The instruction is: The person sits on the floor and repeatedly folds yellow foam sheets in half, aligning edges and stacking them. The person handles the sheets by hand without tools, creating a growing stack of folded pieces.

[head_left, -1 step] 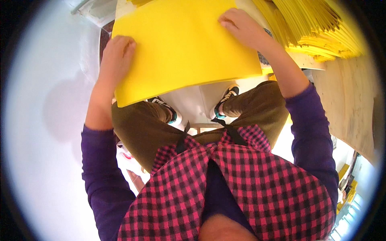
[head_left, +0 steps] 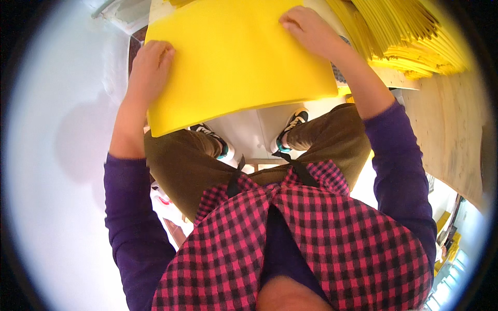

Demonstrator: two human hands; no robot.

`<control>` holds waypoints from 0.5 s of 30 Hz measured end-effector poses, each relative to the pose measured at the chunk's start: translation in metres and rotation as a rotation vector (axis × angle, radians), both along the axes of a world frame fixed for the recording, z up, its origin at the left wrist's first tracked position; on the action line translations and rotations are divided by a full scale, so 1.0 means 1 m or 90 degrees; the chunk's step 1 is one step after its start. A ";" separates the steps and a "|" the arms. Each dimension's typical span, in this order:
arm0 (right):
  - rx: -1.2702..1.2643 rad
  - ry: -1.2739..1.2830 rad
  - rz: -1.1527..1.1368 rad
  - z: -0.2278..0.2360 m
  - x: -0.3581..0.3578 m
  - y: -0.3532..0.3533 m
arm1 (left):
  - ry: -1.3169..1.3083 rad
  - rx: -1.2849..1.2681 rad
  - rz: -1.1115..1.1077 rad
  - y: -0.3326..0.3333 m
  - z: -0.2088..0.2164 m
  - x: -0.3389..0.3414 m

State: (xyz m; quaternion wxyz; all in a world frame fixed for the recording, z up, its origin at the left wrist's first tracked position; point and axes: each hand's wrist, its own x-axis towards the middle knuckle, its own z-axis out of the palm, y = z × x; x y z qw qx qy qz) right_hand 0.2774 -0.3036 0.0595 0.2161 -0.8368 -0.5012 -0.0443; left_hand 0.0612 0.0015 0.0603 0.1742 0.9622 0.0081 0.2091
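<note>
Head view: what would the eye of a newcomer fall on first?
Probably the broad, flat yellow sheet at upper centre, with the bare left hand at its left edge and the bare right hand toward its upper right. Next comes the pink-and-black checked cloth garment filling the lower middle. A dense pile of thin yellow layers stands out at upper right.

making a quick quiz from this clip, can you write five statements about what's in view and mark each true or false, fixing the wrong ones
1. The left hand is at the left edge of the sheet. True.
2. A yellow pile lies to the sheet's right. True.
3. The right hand is on the pile. False: it is over the sheet.
4. Both shoes show past the sheet's near edge. True.
5. Both hands are gloved. False: both are bare.
</note>
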 end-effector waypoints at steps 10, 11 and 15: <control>0.021 0.027 -0.027 0.016 -0.018 -0.020 | -0.015 -0.020 -0.026 -0.003 0.002 -0.024; 0.018 0.009 0.013 0.015 -0.022 -0.021 | 0.006 -0.025 -0.024 -0.004 0.001 -0.026; -0.008 0.048 -0.106 0.022 -0.034 -0.001 | 0.024 -0.039 0.042 -0.001 0.004 0.001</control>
